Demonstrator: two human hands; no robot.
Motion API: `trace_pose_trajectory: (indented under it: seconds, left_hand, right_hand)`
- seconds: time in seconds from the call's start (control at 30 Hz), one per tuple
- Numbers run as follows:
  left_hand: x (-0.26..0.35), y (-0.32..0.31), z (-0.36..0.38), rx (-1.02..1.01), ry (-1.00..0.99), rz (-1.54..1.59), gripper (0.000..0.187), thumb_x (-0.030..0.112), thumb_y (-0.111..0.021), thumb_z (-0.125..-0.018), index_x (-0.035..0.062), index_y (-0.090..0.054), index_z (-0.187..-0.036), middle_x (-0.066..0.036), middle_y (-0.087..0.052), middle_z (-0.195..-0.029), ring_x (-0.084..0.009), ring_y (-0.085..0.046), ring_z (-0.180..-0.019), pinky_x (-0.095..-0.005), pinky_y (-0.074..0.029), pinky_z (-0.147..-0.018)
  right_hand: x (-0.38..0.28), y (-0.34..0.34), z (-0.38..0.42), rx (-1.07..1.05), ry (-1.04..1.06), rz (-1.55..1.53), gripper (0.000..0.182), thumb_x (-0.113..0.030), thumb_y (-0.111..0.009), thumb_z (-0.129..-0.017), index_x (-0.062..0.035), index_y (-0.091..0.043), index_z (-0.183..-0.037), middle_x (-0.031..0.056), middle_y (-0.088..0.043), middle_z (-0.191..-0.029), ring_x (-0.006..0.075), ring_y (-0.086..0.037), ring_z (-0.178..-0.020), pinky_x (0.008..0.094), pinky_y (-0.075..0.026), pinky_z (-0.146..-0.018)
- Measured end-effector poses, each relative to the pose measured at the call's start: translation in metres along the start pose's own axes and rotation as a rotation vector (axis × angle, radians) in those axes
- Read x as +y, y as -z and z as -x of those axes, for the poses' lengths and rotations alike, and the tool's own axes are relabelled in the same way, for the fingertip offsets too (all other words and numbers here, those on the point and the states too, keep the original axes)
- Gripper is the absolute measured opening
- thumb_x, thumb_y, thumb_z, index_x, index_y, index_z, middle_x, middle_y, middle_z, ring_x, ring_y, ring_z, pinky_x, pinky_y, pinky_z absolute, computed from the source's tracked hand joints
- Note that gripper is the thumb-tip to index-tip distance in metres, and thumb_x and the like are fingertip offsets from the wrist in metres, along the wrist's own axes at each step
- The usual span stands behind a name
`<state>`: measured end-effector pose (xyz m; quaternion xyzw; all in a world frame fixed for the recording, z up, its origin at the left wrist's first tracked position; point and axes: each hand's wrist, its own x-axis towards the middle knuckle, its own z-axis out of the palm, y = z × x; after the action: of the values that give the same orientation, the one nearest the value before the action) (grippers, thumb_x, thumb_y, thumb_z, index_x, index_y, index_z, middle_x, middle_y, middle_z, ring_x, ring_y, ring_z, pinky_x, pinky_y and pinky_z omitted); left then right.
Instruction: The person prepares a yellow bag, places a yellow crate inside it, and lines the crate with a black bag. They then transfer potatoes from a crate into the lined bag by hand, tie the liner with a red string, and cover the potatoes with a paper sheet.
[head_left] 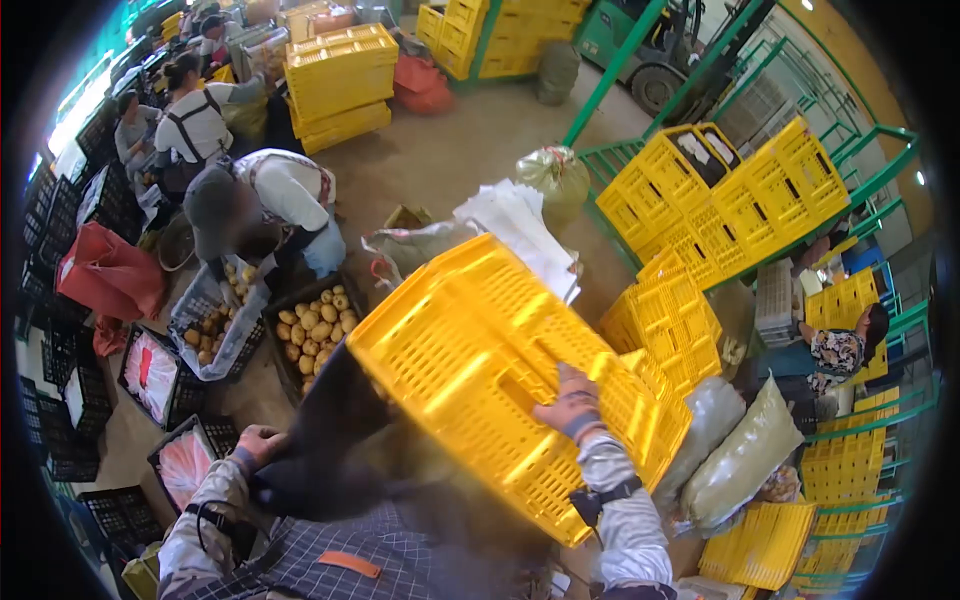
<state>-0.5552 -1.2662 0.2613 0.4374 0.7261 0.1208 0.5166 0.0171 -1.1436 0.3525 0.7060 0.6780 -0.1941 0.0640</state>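
Observation:
A large yellow plastic crate (500, 380) with slotted sides is tilted across the middle of the view, in front of my body. My right hand (572, 402) grips it at the handle area of its long side. Over to the left, my left hand (262, 445) has its fingers curled in beside a dark, blurred shape (335, 440), perhaps cloth or a leg. Whether that hand holds anything is hidden. Beyond the yellow crate stands a black crate of potatoes (318, 325).
A co-worker (270, 200) bends over a lined crate (215, 320) with potatoes. Black crates with pink bags (185, 460) lie at left. Yellow crates (720, 190) are stacked at right, near full sacks (740, 455). White sheets (515, 225) and a forklift (655, 60) are behind.

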Motion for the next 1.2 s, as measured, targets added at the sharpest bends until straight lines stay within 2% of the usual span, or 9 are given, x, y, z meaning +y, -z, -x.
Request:
trace_pose_trajectory:
  seconds: [0.3, 0.43, 0.57, 0.7, 0.8, 0.9, 1.0, 1.07, 1.2]
  left_hand:
    - [-0.209, 0.084, 0.04, 0.329, -0.077, 0.198, 0.038, 0.034, -0.068, -0.082, -0.0038, -0.069, -0.085, -0.012, -0.069, -0.077, -0.0168, -0.063, -0.071, -0.0331, -0.05, -0.069]
    - [-0.101, 0.063, 0.065, 0.545, 0.11, -0.101, 0.039, 0.037, -0.069, -0.082, -0.0016, -0.069, -0.091, -0.017, -0.07, -0.09, -0.0269, -0.066, -0.08, -0.0379, -0.051, -0.075]
    - [-0.045, 0.067, 0.046, 0.529, -0.263, -0.663, 0.036, 0.034, -0.068, -0.082, 0.0037, -0.068, -0.102, -0.018, -0.068, -0.096, -0.0378, -0.064, -0.083, -0.0432, -0.051, -0.075]
    - [0.15, 0.025, 0.051, 0.243, -0.377, -0.594, 0.064, 0.029, -0.07, -0.078, 0.013, -0.048, -0.136, -0.02, -0.067, -0.101, -0.0351, -0.065, -0.094, -0.043, -0.051, -0.082]
    - [0.171, -0.007, 0.025, -0.145, -0.741, -0.282, 0.049, 0.018, -0.066, -0.078, 0.0059, -0.059, -0.125, -0.018, -0.068, -0.108, -0.0278, -0.067, -0.1, -0.0355, -0.051, -0.09]
    - [0.168, -0.004, 0.02, -0.564, -0.423, -0.016, 0.03, 0.014, -0.061, -0.082, 0.0001, -0.069, -0.107, -0.013, -0.071, -0.104, -0.0201, -0.066, -0.101, -0.0312, -0.049, -0.093]
    - [0.106, -0.014, -0.015, -0.615, -0.439, -0.021, 0.032, 0.014, -0.06, -0.081, -0.0021, -0.069, -0.108, -0.015, -0.071, -0.103, -0.0218, -0.066, -0.1, -0.0318, -0.048, -0.093]
    - [0.109, -0.012, -0.02, -0.703, -0.443, -0.026, 0.038, 0.016, -0.055, -0.08, -0.0012, -0.069, -0.11, -0.014, -0.07, -0.104, -0.0217, -0.065, -0.101, -0.0311, -0.046, -0.094]
    - [0.147, -0.013, -0.022, -0.816, -0.273, -0.138, 0.035, 0.022, -0.06, -0.081, 0.0063, -0.07, -0.11, -0.015, -0.071, -0.103, -0.0217, -0.065, -0.097, -0.0307, -0.049, -0.088]
  right_hand:
    - [-0.038, -0.061, -0.104, 0.134, 0.463, 0.36, 0.059, -0.033, -0.071, -0.07, -0.0092, -0.051, -0.12, 0.0125, -0.059, -0.116, 0.0278, -0.055, -0.111, 0.0416, -0.042, -0.093]
    - [-0.032, -0.05, -0.109, -0.028, 0.333, 0.275, 0.036, -0.02, -0.063, -0.074, -0.0097, -0.06, -0.108, 0.0136, -0.063, -0.103, 0.0304, -0.06, -0.1, 0.0423, -0.046, -0.087]
    - [-0.049, 0.006, -0.029, 0.02, 0.386, 0.18, 0.027, -0.018, -0.059, -0.078, -0.0099, -0.062, -0.104, 0.0162, -0.065, -0.102, 0.0337, -0.061, -0.101, 0.0436, -0.047, -0.089]
    - [-0.045, 0.057, 0.02, -0.386, 0.372, 0.056, 0.037, -0.028, -0.056, -0.084, -0.0072, -0.062, -0.113, 0.018, -0.065, -0.108, 0.0332, -0.062, -0.101, 0.0395, -0.049, -0.086]
    - [-0.046, 0.078, -0.014, -0.835, 0.738, 0.269, 0.041, -0.033, -0.051, -0.088, -0.006, -0.062, -0.117, 0.0168, -0.067, -0.11, 0.0292, -0.066, -0.093, 0.034, -0.052, -0.08]
    - [-0.023, 0.02, -0.062, -1.17, 0.155, -0.225, 0.036, -0.034, -0.051, -0.09, -0.0045, -0.07, -0.096, 0.0172, -0.07, -0.095, 0.0235, -0.068, -0.078, 0.0377, -0.055, -0.07]
    - [-0.015, -0.043, -0.126, -1.108, -0.174, -0.111, 0.036, -0.036, -0.054, -0.087, -0.0052, -0.071, -0.095, 0.0199, -0.07, -0.1, 0.0249, -0.07, -0.089, 0.0424, -0.056, -0.071]
    - [0.005, -0.114, -0.163, -0.42, 0.487, 0.259, 0.033, -0.033, -0.057, -0.085, -0.0049, -0.072, -0.094, 0.02, -0.07, -0.102, 0.027, -0.07, -0.091, 0.0478, -0.055, -0.07]
    - [-0.061, -0.028, -0.113, -0.396, 0.422, 0.601, 0.029, -0.026, -0.056, -0.084, -0.0103, -0.071, -0.103, 0.0124, -0.07, -0.105, 0.0242, -0.067, -0.098, 0.0417, -0.053, -0.074]
